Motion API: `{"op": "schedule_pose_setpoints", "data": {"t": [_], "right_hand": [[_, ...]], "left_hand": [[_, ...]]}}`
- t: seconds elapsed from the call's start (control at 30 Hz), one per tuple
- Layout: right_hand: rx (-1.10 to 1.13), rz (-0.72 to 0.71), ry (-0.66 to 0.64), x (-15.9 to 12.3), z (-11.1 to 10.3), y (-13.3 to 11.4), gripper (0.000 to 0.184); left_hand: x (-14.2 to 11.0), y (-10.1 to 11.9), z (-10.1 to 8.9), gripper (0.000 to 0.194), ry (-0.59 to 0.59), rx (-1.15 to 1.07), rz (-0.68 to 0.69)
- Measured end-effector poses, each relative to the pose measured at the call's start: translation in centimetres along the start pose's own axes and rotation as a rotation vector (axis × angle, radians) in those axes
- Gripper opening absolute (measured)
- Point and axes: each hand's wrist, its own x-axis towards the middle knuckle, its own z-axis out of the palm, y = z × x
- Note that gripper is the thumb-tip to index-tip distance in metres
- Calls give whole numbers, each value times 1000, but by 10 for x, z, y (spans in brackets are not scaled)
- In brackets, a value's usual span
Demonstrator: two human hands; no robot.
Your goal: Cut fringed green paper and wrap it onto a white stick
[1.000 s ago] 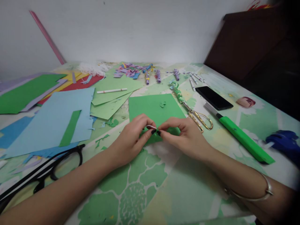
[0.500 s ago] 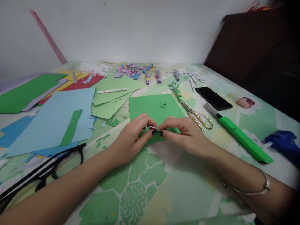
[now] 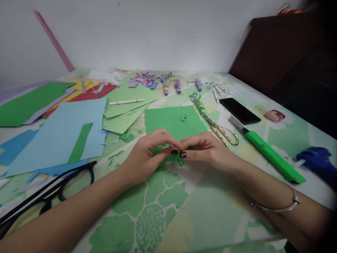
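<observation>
My left hand [image 3: 146,156] and my right hand [image 3: 210,151] meet at the fingertips, both pinched closed. Between them is a small fringed piece of green paper [image 3: 178,161], its cut strips fanning out below the thumbs. A thin white string [image 3: 170,145] runs along the fingers of my left hand to the pinch. Just beyond my hands lies a green paper sheet [image 3: 171,119], with a small green paper flower [image 3: 183,117] on it. Gold-handled scissors [image 3: 223,133] lie beyond my right hand, their blades by a curled green paper strip [image 3: 198,102].
To the right are a green utility knife [image 3: 273,154], a black phone [image 3: 240,110] and a blue object [image 3: 317,160]. Black glasses [image 3: 63,189] and a light blue sheet [image 3: 79,133] lie left. Paper scraps [image 3: 144,79], white string [image 3: 105,76] and decorated paper rolls [image 3: 178,86] are farther back.
The fringed end of the green paper has come into view below my thumbs. My right thumb has tilted and slid slightly down, while my left fingers now reach over to the right fingertips.
</observation>
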Motion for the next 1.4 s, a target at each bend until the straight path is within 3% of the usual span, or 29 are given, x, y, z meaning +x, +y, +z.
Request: {"op": "schedule_pose_setpoints", "data": {"t": [0.27, 0.57, 1.13, 1.4], "right_hand": [[-95, 14, -43, 1, 1, -1, 14], [-174, -25, 146, 0, 3, -4, 14], [-288, -144, 322, -1, 10, -7, 20], [-388, -161, 299, -1, 11, -2, 11]], "left_hand": [[2, 3, 0, 18, -37, 58, -10], [3, -3, 0, 11, 42, 145, -54], [2, -5, 5, 10, 56, 89, -144], [1, -4, 5, 10, 55, 39, -179]]}}
